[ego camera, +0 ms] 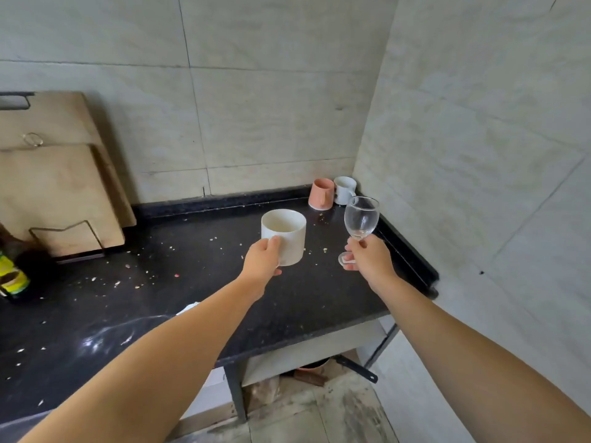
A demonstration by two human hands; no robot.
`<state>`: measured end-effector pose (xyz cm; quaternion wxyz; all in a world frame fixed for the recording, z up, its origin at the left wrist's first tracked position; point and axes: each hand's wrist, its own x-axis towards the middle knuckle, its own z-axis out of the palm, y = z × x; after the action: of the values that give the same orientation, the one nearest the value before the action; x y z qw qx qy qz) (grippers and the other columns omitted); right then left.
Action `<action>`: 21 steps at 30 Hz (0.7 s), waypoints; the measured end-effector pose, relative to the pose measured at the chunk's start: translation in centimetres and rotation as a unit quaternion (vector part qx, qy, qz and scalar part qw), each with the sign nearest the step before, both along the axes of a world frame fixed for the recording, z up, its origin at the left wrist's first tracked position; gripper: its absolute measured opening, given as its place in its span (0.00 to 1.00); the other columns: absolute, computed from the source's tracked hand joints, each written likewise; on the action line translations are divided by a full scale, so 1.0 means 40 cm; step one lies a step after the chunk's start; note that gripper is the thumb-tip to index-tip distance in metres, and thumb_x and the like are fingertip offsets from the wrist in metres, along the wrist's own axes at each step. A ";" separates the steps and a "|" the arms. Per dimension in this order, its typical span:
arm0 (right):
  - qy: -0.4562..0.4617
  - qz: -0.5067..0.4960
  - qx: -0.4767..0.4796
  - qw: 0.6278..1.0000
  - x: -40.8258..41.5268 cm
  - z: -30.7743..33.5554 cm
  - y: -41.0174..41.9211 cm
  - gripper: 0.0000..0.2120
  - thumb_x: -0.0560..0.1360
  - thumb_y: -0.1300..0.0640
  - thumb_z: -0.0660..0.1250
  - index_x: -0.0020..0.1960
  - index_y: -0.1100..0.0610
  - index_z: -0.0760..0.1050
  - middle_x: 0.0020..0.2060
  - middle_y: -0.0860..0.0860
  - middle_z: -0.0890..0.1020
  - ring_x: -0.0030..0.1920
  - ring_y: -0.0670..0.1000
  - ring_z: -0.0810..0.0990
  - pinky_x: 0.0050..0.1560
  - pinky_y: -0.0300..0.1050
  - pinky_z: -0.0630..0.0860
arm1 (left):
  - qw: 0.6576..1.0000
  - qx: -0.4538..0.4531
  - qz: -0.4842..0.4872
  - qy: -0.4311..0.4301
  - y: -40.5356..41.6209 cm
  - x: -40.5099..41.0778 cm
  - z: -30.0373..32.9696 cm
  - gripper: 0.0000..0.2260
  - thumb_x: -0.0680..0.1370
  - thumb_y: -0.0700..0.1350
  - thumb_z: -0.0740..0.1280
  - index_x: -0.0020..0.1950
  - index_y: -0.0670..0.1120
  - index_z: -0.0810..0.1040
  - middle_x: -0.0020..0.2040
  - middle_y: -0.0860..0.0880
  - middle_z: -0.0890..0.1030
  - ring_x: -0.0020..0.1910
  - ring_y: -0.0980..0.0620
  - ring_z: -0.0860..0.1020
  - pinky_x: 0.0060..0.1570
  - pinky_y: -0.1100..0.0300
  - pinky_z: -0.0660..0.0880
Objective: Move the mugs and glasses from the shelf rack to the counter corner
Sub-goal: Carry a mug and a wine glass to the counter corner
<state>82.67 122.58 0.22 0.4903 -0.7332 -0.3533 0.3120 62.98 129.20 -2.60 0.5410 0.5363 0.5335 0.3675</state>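
Mugs and a wine glass are what both hands carry over the black counter [287,302]: the left hand [262,262] grips a large white mug [284,235], its fingers curled at the mug's near side where the handle seems to lie, though the handle itself is hidden behind the hand. That mug is upright, its pale inside showing, and whether its base touches the counter cannot be told. The right hand [369,262] pinches the stem of a clear wine glass [361,220], with the bowl upright above the fingers and the round foot showing just below them, to their left. The glass is held near the counter's raised right edge, beside the tiled side wall. In the far corner, where the two tiled walls meet, a pink mug [321,194] stands upside down just beside a small white mug [344,190], which is upright; the two look to be touching or nearly so. Both lie well beyond the held mug and glass. Pale crumbs are scattered over the dark counter. At the left, wooden cutting boards [60,187] lean against the back wall in a wire stand [64,233], and a dark bottle with a green and yellow label [14,270] stands at the left edge of the view.
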 end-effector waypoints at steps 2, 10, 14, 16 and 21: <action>0.010 -0.009 -0.003 1.000 0.051 -0.013 0.073 0.06 0.78 0.61 0.61 0.54 0.60 0.74 0.43 0.53 0.78 0.33 0.47 0.79 0.41 0.47 0.83 | 1.000 -0.005 0.000 0.009 0.077 0.051 -0.010 0.12 0.80 0.51 0.55 0.47 0.46 0.75 0.36 0.50 0.71 0.38 0.53 0.73 0.42 0.56 0.78; 0.034 -0.058 -0.043 0.997 0.229 -0.085 0.337 0.06 0.79 0.60 0.60 0.53 0.58 0.75 0.44 0.53 0.80 0.37 0.48 0.81 0.48 0.49 0.82 | 0.999 -0.029 -0.002 0.017 0.379 0.224 -0.075 0.15 0.80 0.50 0.55 0.59 0.44 0.74 0.51 0.47 0.76 0.50 0.49 0.75 0.41 0.59 0.77; 0.031 -0.085 -0.082 0.992 0.328 -0.142 0.478 0.10 0.79 0.61 0.60 0.57 0.62 0.76 0.48 0.56 0.80 0.42 0.51 0.82 0.46 0.43 0.80 | 0.999 -0.037 0.002 0.023 0.551 0.322 -0.117 0.14 0.80 0.49 0.55 0.59 0.44 0.74 0.52 0.47 0.76 0.48 0.50 0.75 0.40 0.59 0.76; 0.024 -0.091 -0.082 0.992 0.356 -0.163 0.515 0.10 0.79 0.61 0.60 0.56 0.63 0.76 0.47 0.56 0.80 0.40 0.49 0.81 0.37 0.32 0.76 | 0.999 -0.028 0.013 0.020 0.600 0.349 -0.131 0.12 0.80 0.49 0.56 0.56 0.46 0.74 0.49 0.48 0.76 0.44 0.52 0.74 0.39 0.59 0.76; 0.014 -0.112 -0.072 0.991 0.438 -0.258 0.635 0.09 0.79 0.62 0.61 0.53 0.65 0.77 0.43 0.55 0.79 0.36 0.40 0.76 0.25 0.20 0.65 | 0.997 -0.042 0.058 0.009 0.729 0.418 -0.221 0.09 0.80 0.50 0.57 0.54 0.49 0.73 0.44 0.51 0.76 0.42 0.54 0.74 0.36 0.61 0.74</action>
<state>100.17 147.98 -10.09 0.4730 -0.7969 -0.2386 0.2903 79.69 158.37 -11.45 0.5363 0.4843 0.5836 0.3705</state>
